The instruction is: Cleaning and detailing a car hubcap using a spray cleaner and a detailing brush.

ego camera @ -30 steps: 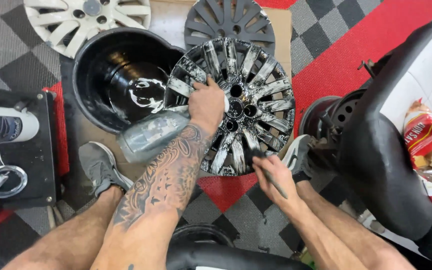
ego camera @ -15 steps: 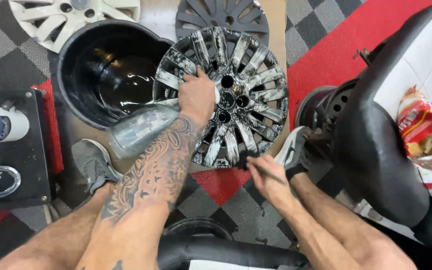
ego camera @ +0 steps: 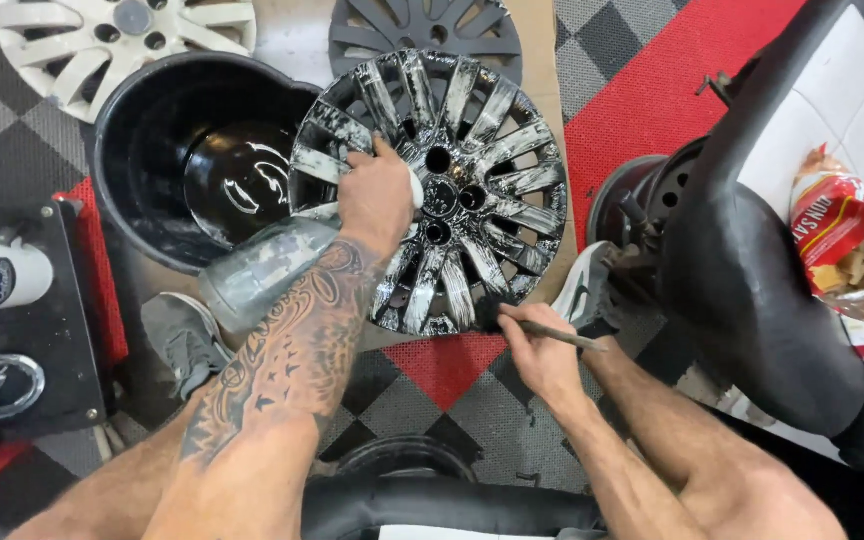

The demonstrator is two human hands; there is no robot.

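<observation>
At frame centre, the left hand (ego camera: 377,195) presses spread on the black-painted hubcap (ego camera: 452,190); lower right, the right hand (ego camera: 542,355) pinches a brush (ego camera: 527,325) at its rim.

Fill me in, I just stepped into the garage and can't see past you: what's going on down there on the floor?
A person sits over a wheel cover streaked with black. The left hand presses on its spokes with a bit of white cloth under the palm, steadying it. The right hand holds a thin brush at the cover's lower edge. A black tub with dark liquid stands beside it, a grey bottle lies by the forearm, and two more wheel covers, one white and one dark, lie beyond.
</observation>
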